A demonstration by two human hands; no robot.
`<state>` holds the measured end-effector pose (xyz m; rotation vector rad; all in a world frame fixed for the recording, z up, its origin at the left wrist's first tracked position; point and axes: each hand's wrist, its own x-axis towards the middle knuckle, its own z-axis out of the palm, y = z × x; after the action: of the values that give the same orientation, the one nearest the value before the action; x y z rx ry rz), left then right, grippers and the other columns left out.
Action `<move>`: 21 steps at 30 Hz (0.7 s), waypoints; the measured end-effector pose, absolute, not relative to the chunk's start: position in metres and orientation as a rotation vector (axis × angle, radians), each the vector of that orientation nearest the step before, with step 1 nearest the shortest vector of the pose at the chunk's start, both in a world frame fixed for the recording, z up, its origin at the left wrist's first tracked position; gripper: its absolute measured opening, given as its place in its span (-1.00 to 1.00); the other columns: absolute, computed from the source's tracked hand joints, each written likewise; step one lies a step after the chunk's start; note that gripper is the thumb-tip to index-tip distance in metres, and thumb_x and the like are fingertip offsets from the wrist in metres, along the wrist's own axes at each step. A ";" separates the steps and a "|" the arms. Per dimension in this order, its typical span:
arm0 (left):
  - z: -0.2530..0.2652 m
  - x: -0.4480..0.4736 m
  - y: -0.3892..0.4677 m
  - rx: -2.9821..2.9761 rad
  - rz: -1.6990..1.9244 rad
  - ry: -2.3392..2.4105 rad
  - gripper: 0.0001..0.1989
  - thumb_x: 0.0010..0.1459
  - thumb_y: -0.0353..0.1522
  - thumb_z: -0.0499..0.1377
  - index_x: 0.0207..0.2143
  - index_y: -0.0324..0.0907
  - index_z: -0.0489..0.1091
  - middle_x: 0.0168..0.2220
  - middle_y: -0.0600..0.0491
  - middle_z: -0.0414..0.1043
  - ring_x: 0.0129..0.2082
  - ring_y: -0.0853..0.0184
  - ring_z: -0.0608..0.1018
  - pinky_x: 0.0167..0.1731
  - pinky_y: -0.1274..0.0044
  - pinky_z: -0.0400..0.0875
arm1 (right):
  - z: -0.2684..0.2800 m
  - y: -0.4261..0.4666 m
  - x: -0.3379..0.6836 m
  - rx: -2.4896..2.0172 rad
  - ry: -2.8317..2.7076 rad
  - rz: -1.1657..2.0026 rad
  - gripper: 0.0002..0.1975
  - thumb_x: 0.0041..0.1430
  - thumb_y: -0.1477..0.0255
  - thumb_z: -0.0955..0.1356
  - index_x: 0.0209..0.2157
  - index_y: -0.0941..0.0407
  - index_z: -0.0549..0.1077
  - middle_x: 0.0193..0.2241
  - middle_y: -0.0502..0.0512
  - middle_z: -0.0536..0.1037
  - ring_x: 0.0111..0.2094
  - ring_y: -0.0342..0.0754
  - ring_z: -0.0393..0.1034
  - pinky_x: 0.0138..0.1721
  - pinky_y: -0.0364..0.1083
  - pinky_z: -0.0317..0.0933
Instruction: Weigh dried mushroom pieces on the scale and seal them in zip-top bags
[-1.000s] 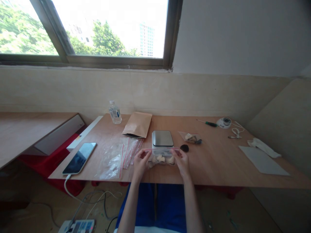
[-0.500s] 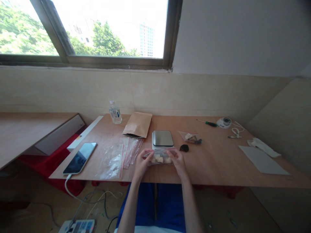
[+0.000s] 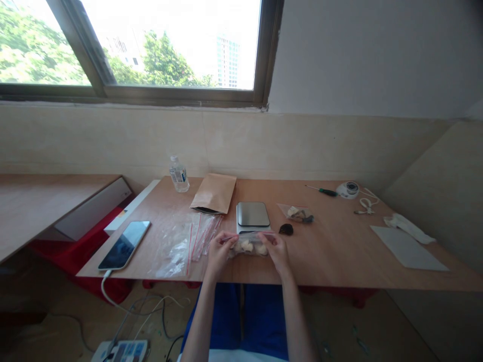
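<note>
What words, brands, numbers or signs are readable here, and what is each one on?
None can be read.
Bottle label: printed marks, too small and blurred.
Scale: no digits legible; its near end is partly hidden by the held bag.
Phone: screen dark, nothing legible.

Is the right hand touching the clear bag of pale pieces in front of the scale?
Touching. The head view shows the right hand pinching the clear bag by its upper edge, toward the right end, between thumb and fingers.
</note>
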<state>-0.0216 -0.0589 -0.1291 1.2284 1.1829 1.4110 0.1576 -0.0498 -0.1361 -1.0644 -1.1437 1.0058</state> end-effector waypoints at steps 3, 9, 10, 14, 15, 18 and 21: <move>-0.128 -0.021 -0.059 1.240 1.431 1.205 -0.79 -0.06 -0.24 0.25 -0.47 -0.23 0.48 -0.46 0.02 0.48 -0.40 0.32 0.48 -0.37 0.56 0.33 | -0.137 -0.050 0.157 -1.072 -1.143 0.993 -0.83 -0.04 0.31 0.41 -0.41 0.10 0.50 -0.42 0.05 0.58 -0.33 -0.03 0.46 -0.24 -0.06 0.31; -0.123 -0.018 -0.063 1.182 1.400 1.139 -0.74 -0.05 -0.21 0.24 -0.41 -0.25 0.48 -0.42 0.00 0.49 -0.39 0.32 0.49 -0.37 0.55 0.36 | -0.137 -0.052 0.157 -1.057 -1.098 1.072 -0.80 -0.04 0.27 0.40 -0.40 0.11 0.50 -0.39 0.08 0.60 -0.30 0.01 0.48 -0.20 -0.03 0.31; -0.122 -0.017 -0.064 1.172 1.386 1.119 -0.74 -0.04 -0.22 0.24 -0.38 -0.24 0.48 -0.39 0.00 0.49 -0.37 0.31 0.50 -0.36 0.55 0.37 | -0.137 -0.053 0.158 -1.047 -1.109 1.098 -0.80 -0.04 0.27 0.40 -0.39 0.11 0.50 -0.38 0.09 0.60 -0.28 0.01 0.48 -0.18 -0.02 0.31; -0.119 -0.015 -0.067 1.150 1.325 1.084 -0.70 -0.06 -0.23 0.26 -0.29 -0.23 0.47 -0.30 -0.02 0.51 -0.32 0.29 0.52 -0.32 0.54 0.39 | -0.133 -0.055 0.157 -1.013 -1.162 1.150 -0.79 -0.04 0.28 0.41 -0.37 0.10 0.51 -0.36 0.10 0.60 -0.27 0.01 0.48 -0.17 -0.02 0.31; -0.119 -0.015 -0.067 1.146 1.318 1.089 -0.70 -0.07 -0.23 0.26 -0.30 -0.23 0.48 -0.32 -0.02 0.51 -0.33 0.29 0.52 -0.33 0.54 0.39 | -0.133 -0.055 0.157 -1.019 -1.164 1.144 -0.79 -0.05 0.27 0.42 -0.38 0.10 0.51 -0.37 0.09 0.60 -0.28 0.00 0.48 -0.18 -0.02 0.32; -0.120 -0.013 -0.066 1.145 1.324 1.127 -0.72 -0.07 -0.22 0.27 -0.38 -0.26 0.49 -0.39 -0.02 0.51 -0.37 0.29 0.51 -0.36 0.54 0.39 | -0.134 -0.053 0.155 -1.046 -1.154 1.131 -0.75 -0.08 0.23 0.43 -0.39 0.11 0.52 -0.38 0.10 0.60 -0.32 0.01 0.49 -0.23 -0.02 0.35; -0.120 -0.013 -0.065 1.170 1.327 1.146 -0.73 -0.08 -0.22 0.27 -0.39 -0.25 0.50 -0.40 -0.03 0.52 -0.36 0.28 0.52 -0.35 0.53 0.40 | -0.137 -0.052 0.155 -1.055 -1.152 1.169 -0.72 -0.09 0.21 0.43 -0.38 0.12 0.54 -0.38 0.13 0.60 -0.33 0.03 0.49 -0.26 -0.01 0.36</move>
<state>-0.0127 -0.0653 -0.1204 1.1696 1.1465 1.3274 0.1548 -0.0522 -0.1368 -1.0554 -1.1524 1.1689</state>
